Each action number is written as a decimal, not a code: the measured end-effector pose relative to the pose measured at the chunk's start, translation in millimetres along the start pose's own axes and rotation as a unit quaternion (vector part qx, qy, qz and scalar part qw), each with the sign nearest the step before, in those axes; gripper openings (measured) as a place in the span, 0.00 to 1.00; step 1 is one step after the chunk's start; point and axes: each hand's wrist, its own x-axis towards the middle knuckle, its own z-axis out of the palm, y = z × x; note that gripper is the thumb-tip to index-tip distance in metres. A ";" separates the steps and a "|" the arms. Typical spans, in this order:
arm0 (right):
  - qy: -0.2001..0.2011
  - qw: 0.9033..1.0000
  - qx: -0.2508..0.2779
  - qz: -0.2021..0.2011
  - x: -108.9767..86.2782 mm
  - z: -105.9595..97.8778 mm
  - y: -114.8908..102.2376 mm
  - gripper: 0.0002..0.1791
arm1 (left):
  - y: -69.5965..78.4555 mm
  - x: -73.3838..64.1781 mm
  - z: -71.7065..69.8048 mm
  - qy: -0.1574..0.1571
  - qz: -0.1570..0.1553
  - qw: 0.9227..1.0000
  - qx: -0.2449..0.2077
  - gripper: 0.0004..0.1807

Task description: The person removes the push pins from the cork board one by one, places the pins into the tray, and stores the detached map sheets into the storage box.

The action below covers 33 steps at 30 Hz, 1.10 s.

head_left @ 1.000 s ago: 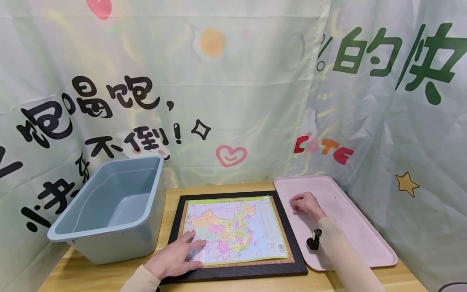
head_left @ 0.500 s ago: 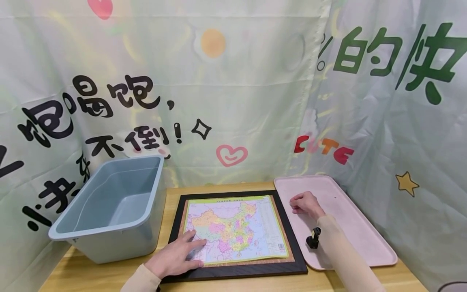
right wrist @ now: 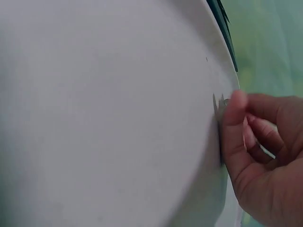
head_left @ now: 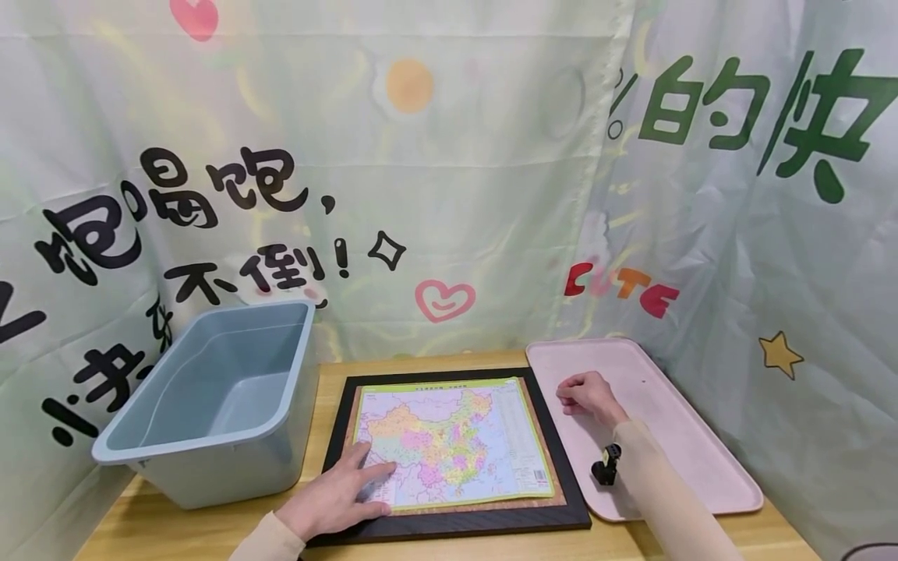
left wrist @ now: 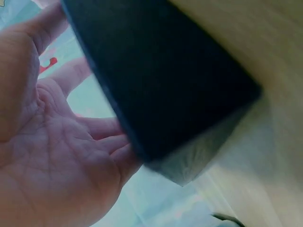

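In the head view, a colourful paper map (head_left: 435,444) of China lies on a brown corkboard with a black frame (head_left: 456,527). My left hand (head_left: 333,495) rests on the lower left corner of the map and frame, fingers spread. Its palm shows beside the dark frame edge (left wrist: 161,80) in the left wrist view. Over the left part of a pink tray (head_left: 673,436), my right hand (head_left: 592,393) has thumb and index finger pinched together. A tiny clear or shiny thing (right wrist: 227,101) shows at those fingertips in the right wrist view; its kind is too small to tell.
A deep blue-grey plastic bin (head_left: 203,456) stands left of the board on the wooden table (head_left: 393,549). One tiny dark speck (head_left: 643,382) lies on the tray. Printed cloth curtains (head_left: 449,195) enclose the back and both sides.
Both hands keep almost the same places in the head view. Only a slight shift of the whole picture shows.
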 end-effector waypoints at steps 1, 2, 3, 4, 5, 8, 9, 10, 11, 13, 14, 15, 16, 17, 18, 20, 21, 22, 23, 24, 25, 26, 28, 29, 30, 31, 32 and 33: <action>-0.003 1.000 -0.007 -0.007 -0.3 -0.3 -0.6 0.08 | 0.0 0.2 0.0 0.006 -0.001 1.000 -0.002 0.36; -0.004 1.000 -0.014 -0.011 -0.6 -0.2 -1.3 0.08 | 0.0 0.6 0.0 0.012 -0.002 1.000 0.000 0.36; -0.007 1.000 -0.023 -0.018 -1.5 -0.1 -2.5 0.08 | 0.0 1.3 0.0 0.020 -0.002 1.000 0.003 0.36; -0.012 0.999 -0.033 -0.027 -2.3 -0.1 -3.6 0.09 | 0.1 2.2 0.0 0.029 -0.001 1.000 0.007 0.37; -0.014 0.998 -0.045 -0.034 -3.1 0.6 -4.7 0.09 | 0.5 3.2 0.1 0.036 -0.002 0.999 0.010 0.37; -0.032 0.997 -0.055 -0.043 -7.3 4.9 -10.5 0.10 | 2.2 6.0 0.7 0.055 -0.027 0.998 0.010 0.38; -0.045 0.996 -0.055 -0.047 -8.7 7.0 -12.9 0.10 | 2.9 7.1 0.8 0.060 -0.043 0.997 0.004 0.38; -0.062 0.995 -0.057 -0.053 -10.1 9.3 -15.6 0.10 | 3.8 8.2 0.7 0.065 -0.060 0.996 0.001 0.38; -0.075 0.994 -0.056 -0.057 -11.7 12.1 -18.7 0.10 | 4.7 9.5 0.2 0.071 -0.077 0.995 -0.003 0.38; -0.099 0.991 -0.060 -0.067 -15.2 17.4 -25.0 0.10 | 6.3 12.4 -1.2 0.082 -0.102 0.991 -0.003 0.39; -0.108 0.989 -0.066 -0.071 -16.8 20.2 -27.6 0.09 | 6.8 14.0 -1.9 0.086 -0.111 0.990 0.001 0.39; -0.114 0.988 -0.076 -0.075 -18.8 22.7 -30.0 0.09 | 7.5 15.4 -2.8 0.087 -0.116 0.989 0.007 0.39; -0.118 0.986 -0.085 -0.078 -21.2 25.3 -32.3 0.08 | 8.0 16.6 -3.5 0.087 -0.118 0.989 0.015 0.40; -0.117 0.985 -0.095 -0.081 -23.4 27.8 -34.0 0.08 | 8.4 17.5 -4.2 0.087 -0.119 0.989 0.019 0.40; -0.115 0.984 -0.107 -0.086 -25.3 30.3 -35.5 0.07 | 8.9 18.2 -4.7 0.086 -0.122 0.989 0.022 0.40; -0.111 0.981 -0.126 -0.093 -29.0 35.2 -37.6 0.07 | 9.1 19.6 -4.9 0.085 -0.127 0.988 0.026 0.41; -0.107 0.981 -0.133 -0.097 -30.8 37.6 -38.4 0.07 | 9.3 19.9 -5.0 0.084 -0.130 0.988 0.026 0.42; -0.102 0.980 -0.137 -0.099 -32.5 39.8 -39.0 0.07 | 9.4 20.3 -5.0 0.084 -0.133 0.987 0.025 0.43; -0.097 0.980 -0.141 -0.101 -33.8 41.8 -39.4 0.08 | 9.6 20.6 -5.1 0.084 -0.135 0.987 0.022 0.43; -0.092 0.980 -0.146 -0.103 -35.2 43.7 -39.8 0.09 | 9.3 21.0 -4.9 0.084 -0.137 0.987 0.020 0.44; -0.089 0.980 -0.146 -0.101 -36.6 45.4 -40.2 0.09 | 9.2 21.4 -4.6 0.082 -0.138 0.987 0.019 0.44; -0.085 0.981 -0.146 -0.099 -37.7 46.7 -40.6 0.10 | 9.1 21.7 -4.3 0.081 -0.139 0.987 0.017 0.44; -0.084 0.981 -0.148 -0.095 -39.6 48.3 -41.3 0.12 | 8.8 22.1 -3.7 0.078 -0.140 0.987 0.013 0.44; -0.086 0.981 -0.148 -0.093 -40.5 48.6 -41.4 0.13 | 8.6 22.3 -3.1 0.077 -0.140 0.987 0.011 0.44; -0.088 0.981 -0.148 -0.092 -40.9 48.8 -41.1 0.14 | 8.4 22.4 -2.3 0.076 -0.140 0.987 0.009 0.44; -0.090 0.981 -0.146 -0.088 -41.3 48.8 -40.6 0.14 | 8.5 22.4 -1.5 0.077 -0.141 0.987 0.007 0.44; -0.091 0.981 -0.146 -0.089 -41.9 48.7 -40.1 0.15 | 8.2 22.7 -0.8 0.077 -0.142 0.987 0.005 0.44; -0.094 0.981 -0.145 -0.091 -42.7 48.5 -39.6 0.17 | 8.0 22.7 -0.1 0.079 -0.143 0.987 0.004 0.44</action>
